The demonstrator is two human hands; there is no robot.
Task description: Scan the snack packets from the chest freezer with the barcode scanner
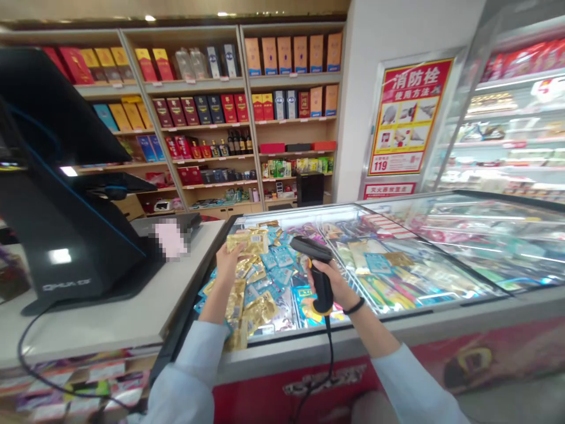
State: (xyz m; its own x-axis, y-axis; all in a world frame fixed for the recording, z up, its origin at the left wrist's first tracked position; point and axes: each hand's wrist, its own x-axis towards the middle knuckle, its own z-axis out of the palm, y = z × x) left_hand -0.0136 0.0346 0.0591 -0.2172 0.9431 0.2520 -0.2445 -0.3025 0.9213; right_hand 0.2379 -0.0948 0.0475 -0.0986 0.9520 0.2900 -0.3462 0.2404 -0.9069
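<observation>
My left hand (228,260) grips a gold snack packet (252,240), whose printed label faces up. In my right hand (336,281) is a black and yellow barcode scanner (322,277), its head tilted toward that packet, its cord hanging down the front. Below both hands, gold packets (260,309) and blue packets (279,259) lie in a loose heap on the glass top of a chest freezer (282,337). A larger blue and yellow bag (304,300) lies just beside the scanner handle.
At the left, a black checkout terminal (83,235) stands on a white counter (185,277). Shelves (212,126) of boxed bottles line the back wall. A red fire-hydrant sign (408,118) hangs on the pillar, and a lit display fridge (512,118) stands at right.
</observation>
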